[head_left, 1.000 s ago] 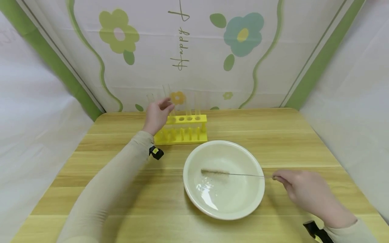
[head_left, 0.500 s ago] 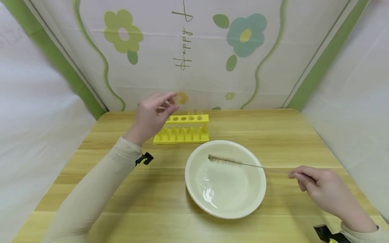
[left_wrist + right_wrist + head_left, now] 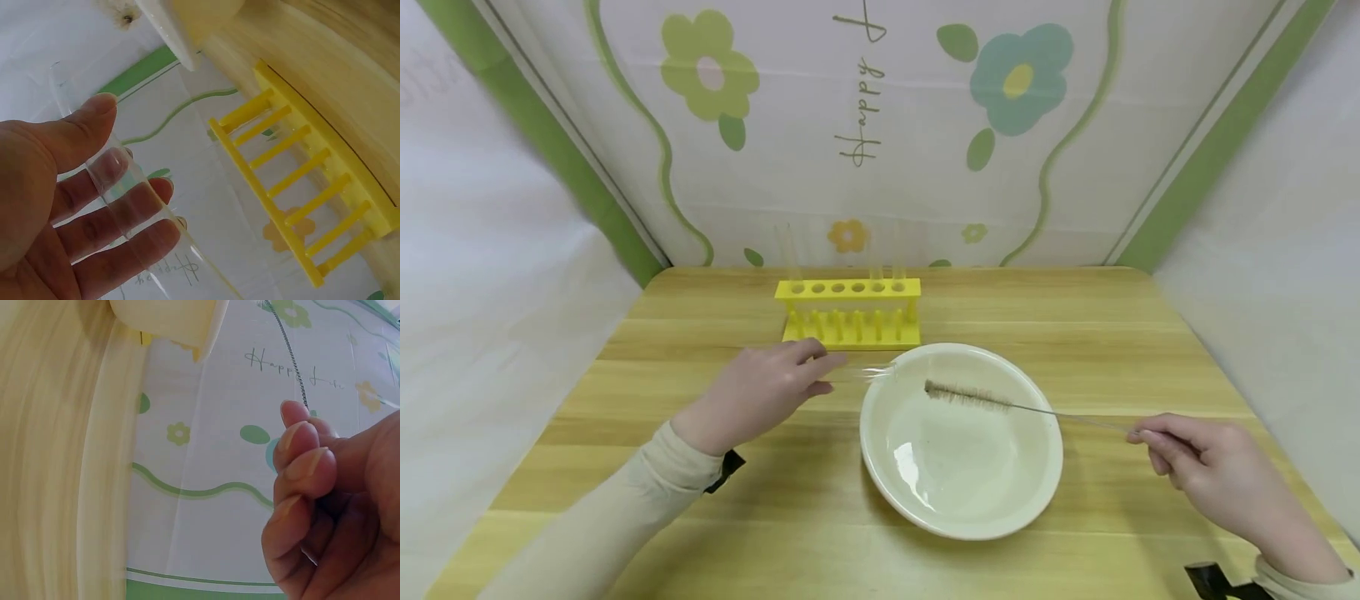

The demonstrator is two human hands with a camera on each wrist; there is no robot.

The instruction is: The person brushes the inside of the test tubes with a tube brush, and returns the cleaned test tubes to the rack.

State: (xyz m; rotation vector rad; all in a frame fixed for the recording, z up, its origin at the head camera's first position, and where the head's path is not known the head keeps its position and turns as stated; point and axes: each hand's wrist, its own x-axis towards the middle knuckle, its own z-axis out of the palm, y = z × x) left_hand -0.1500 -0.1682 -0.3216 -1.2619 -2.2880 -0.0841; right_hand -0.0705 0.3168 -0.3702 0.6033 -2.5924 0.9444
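Note:
My left hand (image 3: 752, 392) holds a clear glass test tube (image 3: 872, 372) lying nearly level, its far end overlapping the left rim of a white bowl (image 3: 887, 492). In the left wrist view, the thumb and fingers are around the test tube (image 3: 181, 262). My right hand (image 3: 1225, 475) pinches the thin wire handle of a test tube brush (image 3: 970, 397). The brush's bristly head is over the bowl and points toward the tube. Seen from the right wrist, curled fingers (image 3: 306, 465) grip the end of the twisted wire (image 3: 290, 350).
A yellow test tube rack (image 3: 850, 289) stands behind the bowl, with one tube (image 3: 792, 258) at its left end and two at its right. The wooden table (image 3: 737, 533) ends at a floral cloth backdrop (image 3: 917, 192).
My left hand has lifted a test tube out of the rack and brought it down and toward me to the bowl's rim. The brush has risen and shifted right with my right hand.

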